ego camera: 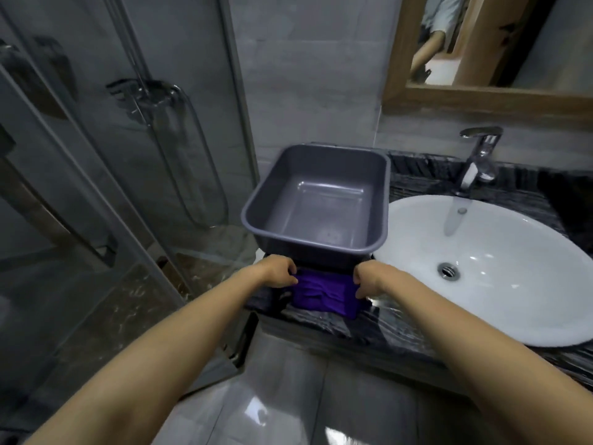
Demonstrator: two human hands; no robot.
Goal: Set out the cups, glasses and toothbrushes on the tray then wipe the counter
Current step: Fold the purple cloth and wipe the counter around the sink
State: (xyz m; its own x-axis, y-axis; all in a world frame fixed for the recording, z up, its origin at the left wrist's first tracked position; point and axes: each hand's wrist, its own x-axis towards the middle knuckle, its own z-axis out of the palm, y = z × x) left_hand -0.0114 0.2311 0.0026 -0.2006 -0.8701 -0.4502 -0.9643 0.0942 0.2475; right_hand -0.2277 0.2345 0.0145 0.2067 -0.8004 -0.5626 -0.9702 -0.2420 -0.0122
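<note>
Cloth: a purple cloth lies bunched on the dark marbled table, at the front edge, its long axis running from 9 to 3 o'clock between the two hands.
Left hand: the left hand has its fingers curled shut on the cloth's 9 o'clock end.
Right hand: the right hand pinches the 3 o'clock end the same way (knuckles up, fingertips tucked into the folds).
Tub: a grey plastic tub sits at 12 o'clock from the cloth, just behind it, nothing visible inside; its near wall stands over the cloth's far edge.
Sink: a white oval basin fills the table at 3 o'clock, with a chrome faucet at its far side.
Shower: a glass shower enclosure stands at 9 o'clock.
Mirror: a wood-framed mirror hangs at 1 o'clock.
</note>
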